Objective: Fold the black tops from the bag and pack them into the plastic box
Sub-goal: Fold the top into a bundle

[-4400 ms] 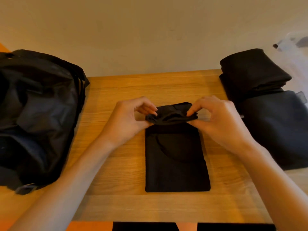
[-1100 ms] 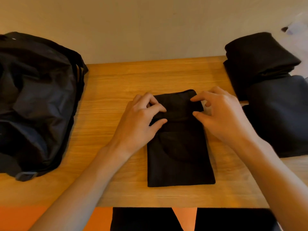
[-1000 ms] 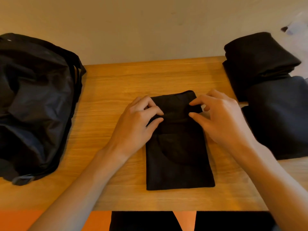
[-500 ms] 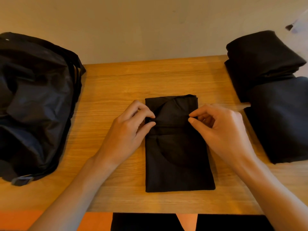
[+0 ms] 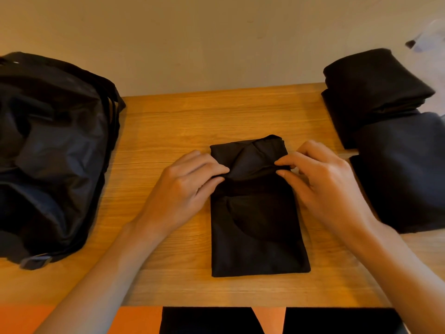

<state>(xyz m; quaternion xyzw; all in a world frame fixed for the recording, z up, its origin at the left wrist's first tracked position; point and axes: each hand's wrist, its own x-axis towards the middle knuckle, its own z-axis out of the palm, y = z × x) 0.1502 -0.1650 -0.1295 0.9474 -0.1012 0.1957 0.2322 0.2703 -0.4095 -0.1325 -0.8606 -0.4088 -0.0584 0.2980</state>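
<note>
1. A black top [image 5: 257,232], folded into a narrow upright rectangle, lay flat on the wooden table [image 5: 180,116], at the middle and near its front edge.
2. The top's far end was doubled over toward the person, so that a raised, creased flap crossed the garment's width.
3. The left hand [image 5: 185,186] pinched the left end of that flap between thumb and curled fingers, with its heel over the table beside the cloth.
4. The right hand [image 5: 322,182] pinched the right end of the flap in the same way, between thumb and forefinger, the other fingers bent behind.
5. A curved seam showed on the top's flat part, just below the flap.
6. A large black bag [image 5: 53,153] of crinkled cloth slumped on the table's left side, well apart from the top, with a grey buckle [image 5: 36,260] at its near corner.
7. Any label or writing on the bag or the cloth was too dark to make out.
8. On the right stood a stack of folded black tops [image 5: 375,92], with another folded dark piece [image 5: 404,169] touching its near side.
9. Behind that stack a pale, blurred shape at the frame's edge appeared to be the plastic box [image 5: 433,51].
</note>
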